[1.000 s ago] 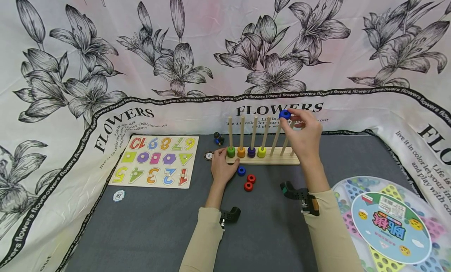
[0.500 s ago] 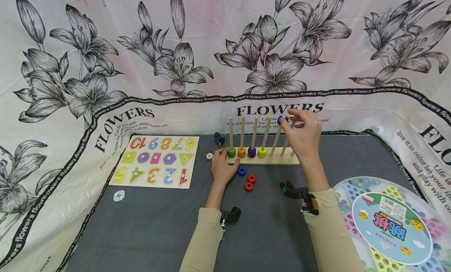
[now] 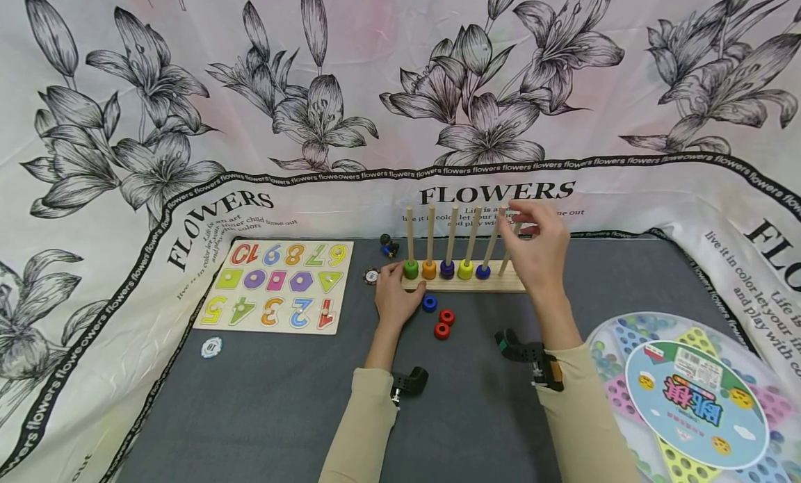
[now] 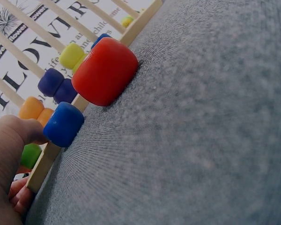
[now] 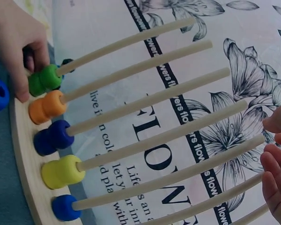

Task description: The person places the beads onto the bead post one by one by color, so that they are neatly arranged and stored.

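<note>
A wooden peg rack with several upright pegs stands on the dark grey cloth. My left hand holds its left end, thumb along the front edge and fingers at the end. Green, orange, dark purple and yellow beads sit low on the first pegs. One blue bead rests at the foot of the fifth peg. My right hand is raised at that peg's top, fingers loosely bent with nothing in them. A loose blue bead and two red beads lie in front of the rack.
A number and shape puzzle board lies to the left, with a pale round chip below it. A small dark figure and another chip are beside the rack. A round Chinese checkers set lies at the right.
My right hand has lowered the blue bead onto the fifth peg and let it go; the bead has dropped to the base. My left hand has stayed in place.
</note>
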`<state>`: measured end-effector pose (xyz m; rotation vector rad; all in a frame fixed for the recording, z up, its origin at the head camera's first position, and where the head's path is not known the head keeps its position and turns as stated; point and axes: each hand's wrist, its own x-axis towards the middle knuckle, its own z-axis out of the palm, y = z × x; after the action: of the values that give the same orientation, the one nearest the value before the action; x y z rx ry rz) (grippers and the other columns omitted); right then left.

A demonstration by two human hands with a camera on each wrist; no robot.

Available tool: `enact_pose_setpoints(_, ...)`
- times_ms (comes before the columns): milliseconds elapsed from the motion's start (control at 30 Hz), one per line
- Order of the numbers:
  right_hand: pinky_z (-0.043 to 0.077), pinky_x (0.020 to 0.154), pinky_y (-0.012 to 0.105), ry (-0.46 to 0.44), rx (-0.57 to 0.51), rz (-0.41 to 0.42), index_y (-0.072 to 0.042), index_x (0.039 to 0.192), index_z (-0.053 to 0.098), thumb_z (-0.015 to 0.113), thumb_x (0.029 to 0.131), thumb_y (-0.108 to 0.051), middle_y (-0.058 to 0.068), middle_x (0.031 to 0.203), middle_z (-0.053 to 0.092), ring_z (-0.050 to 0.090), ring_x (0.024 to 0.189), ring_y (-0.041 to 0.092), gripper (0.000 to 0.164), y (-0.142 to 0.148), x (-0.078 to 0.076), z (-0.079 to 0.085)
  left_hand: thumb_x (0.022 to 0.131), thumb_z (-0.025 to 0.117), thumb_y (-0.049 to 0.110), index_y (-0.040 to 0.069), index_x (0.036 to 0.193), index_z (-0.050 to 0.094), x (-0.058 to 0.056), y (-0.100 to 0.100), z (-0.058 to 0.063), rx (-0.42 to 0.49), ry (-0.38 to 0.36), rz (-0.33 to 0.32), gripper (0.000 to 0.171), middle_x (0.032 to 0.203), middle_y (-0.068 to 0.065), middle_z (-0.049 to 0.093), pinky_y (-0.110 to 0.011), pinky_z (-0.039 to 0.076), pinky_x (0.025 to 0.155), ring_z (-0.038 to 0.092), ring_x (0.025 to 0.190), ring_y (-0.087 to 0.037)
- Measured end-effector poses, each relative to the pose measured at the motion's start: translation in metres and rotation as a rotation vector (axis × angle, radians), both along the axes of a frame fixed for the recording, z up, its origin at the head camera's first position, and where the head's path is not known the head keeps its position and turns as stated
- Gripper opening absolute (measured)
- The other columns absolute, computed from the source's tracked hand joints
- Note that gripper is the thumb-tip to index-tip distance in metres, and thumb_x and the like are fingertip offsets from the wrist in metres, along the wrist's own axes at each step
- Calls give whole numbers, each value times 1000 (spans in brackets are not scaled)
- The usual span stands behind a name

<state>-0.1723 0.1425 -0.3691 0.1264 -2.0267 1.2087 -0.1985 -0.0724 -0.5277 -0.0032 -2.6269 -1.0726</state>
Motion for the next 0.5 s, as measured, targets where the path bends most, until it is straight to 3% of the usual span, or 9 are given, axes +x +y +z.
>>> enact_pose_setpoints(167,49,70,25,-5,-25,14,4,106,73,74,84,-2,22,100,66,65,84,29,23,-7,7,-10,83,76,30,6,132,63,-1,0,0,1,2,-2,56,127,-12,55,-47,49,89,53,113,-30)
enact_pose_setpoints(400,47,70,27,-91,-31,60,4,106,72,75,83,-4,19,98,66,64,85,31,24,-19,16,-34,82,76,30,6,131,64,1,0,0,-10,2,1,56,127,-12,56,-47,49,89,53,113,-29)
enact_pose_setpoints(500,49,71,34,-139,-32,73,3,106,72,76,83,-4,19,99,66,65,87,31,24,-24,18,-46,82,77,30,6,131,64,0,0,0,-9,3,2,56,126,-12,56,-47,49,89,53,113,-29)
